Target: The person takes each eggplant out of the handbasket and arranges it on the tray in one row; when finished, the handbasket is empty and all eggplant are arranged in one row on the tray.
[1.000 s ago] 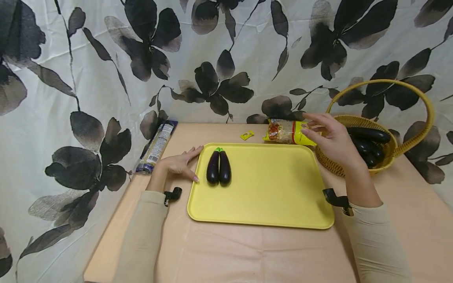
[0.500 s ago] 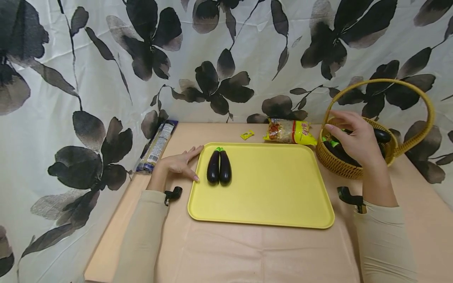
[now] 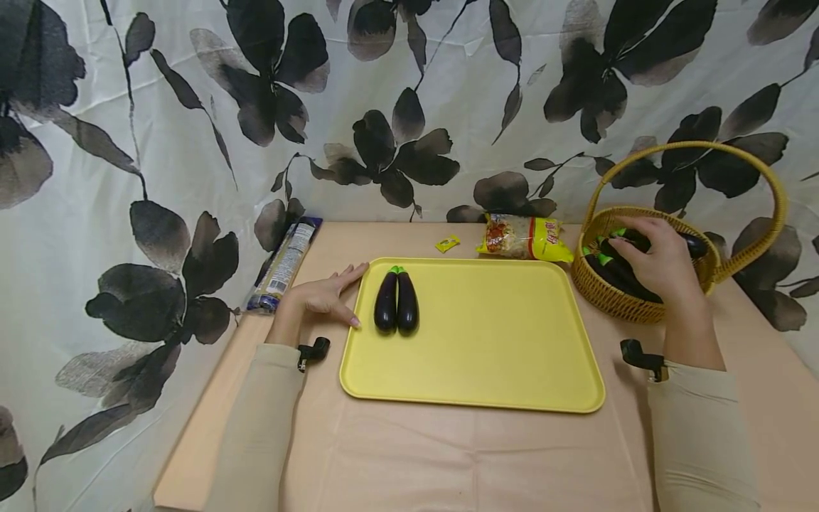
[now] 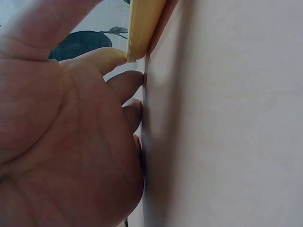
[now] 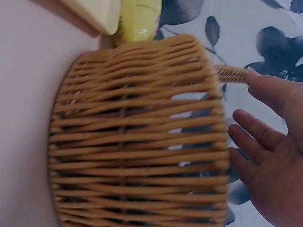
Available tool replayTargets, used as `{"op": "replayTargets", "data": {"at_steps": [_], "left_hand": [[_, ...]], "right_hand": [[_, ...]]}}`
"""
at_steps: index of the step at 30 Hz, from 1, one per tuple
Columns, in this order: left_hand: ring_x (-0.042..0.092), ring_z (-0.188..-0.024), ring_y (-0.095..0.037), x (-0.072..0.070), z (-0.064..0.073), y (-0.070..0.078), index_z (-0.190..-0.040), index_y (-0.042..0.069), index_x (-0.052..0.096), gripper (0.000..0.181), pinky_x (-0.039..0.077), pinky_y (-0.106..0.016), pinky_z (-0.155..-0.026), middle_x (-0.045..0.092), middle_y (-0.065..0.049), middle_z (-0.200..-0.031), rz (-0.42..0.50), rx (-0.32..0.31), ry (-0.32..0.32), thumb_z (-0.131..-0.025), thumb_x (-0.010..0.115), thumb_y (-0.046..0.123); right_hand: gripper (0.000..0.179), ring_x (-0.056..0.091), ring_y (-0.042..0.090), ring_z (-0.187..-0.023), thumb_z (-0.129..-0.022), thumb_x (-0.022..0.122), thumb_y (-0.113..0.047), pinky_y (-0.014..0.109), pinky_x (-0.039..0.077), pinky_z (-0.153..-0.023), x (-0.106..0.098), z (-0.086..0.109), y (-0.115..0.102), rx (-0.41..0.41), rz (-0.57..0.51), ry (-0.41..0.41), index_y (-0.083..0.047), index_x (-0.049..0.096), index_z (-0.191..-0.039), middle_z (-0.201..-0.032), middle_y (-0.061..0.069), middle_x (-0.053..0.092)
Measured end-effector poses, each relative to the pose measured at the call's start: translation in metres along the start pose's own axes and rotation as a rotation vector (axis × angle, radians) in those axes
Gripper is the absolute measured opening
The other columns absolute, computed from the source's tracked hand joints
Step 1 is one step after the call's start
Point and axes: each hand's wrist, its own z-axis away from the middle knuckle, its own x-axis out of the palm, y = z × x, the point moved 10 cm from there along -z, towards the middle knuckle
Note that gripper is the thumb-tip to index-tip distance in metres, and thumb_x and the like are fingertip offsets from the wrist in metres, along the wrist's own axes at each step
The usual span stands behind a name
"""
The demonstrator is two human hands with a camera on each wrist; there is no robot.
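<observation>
A yellow tray (image 3: 493, 334) lies on the table with two small dark eggplants (image 3: 407, 304) side by side near its left end, green stems pointing away. My left hand (image 3: 326, 297) rests against the tray's left edge, fingers spread and thumb at the rim; its palm fills much of the left wrist view. At the right, my right hand (image 3: 662, 259) reaches over a wicker basket (image 3: 611, 302) of several eggplants (image 3: 617, 276). Its fingers are loosely bent over the eggplants, and the hand hides some of them. In the right wrist view the fingers hover near the basket's rim (image 5: 220, 142).
Behind the tray lie a yellow bag of food (image 3: 525, 238) and a small yellow packet (image 3: 447, 244). A long blue-and-clear package (image 3: 284, 267) lies left of the tray. The basket's tall handle (image 3: 691, 147) arches over its opening. A floral cloth (image 3: 397, 92) hangs behind the table.
My right hand has moved right, from above the tray's back right corner and food bag to over the eggplants in the basket. The left hand, tray and two eggplants on it stay put.
</observation>
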Motion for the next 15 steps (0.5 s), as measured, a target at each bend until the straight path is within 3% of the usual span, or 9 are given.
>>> {"op": "replayTargets", "data": {"at_steps": [15], "left_hand": [[-0.014, -0.159, -0.045, 0.001, 0.001, 0.002, -0.169, 0.035, 0.002, 0.140, -0.005, -0.069, -0.125, -0.010, -0.010, -0.176, -0.017, 0.008, -0.002, -0.067, 0.097, 0.048]], "right_hand": [[0.057, 0.031, 0.061, -0.140, -0.109, 0.054, -0.034, 0.077, 0.024, -0.114, 0.018, -0.012, 0.037, 0.003, 0.135, -0.069, -0.002, 0.045, -0.155, -0.150, 0.037, 0.038]]}}
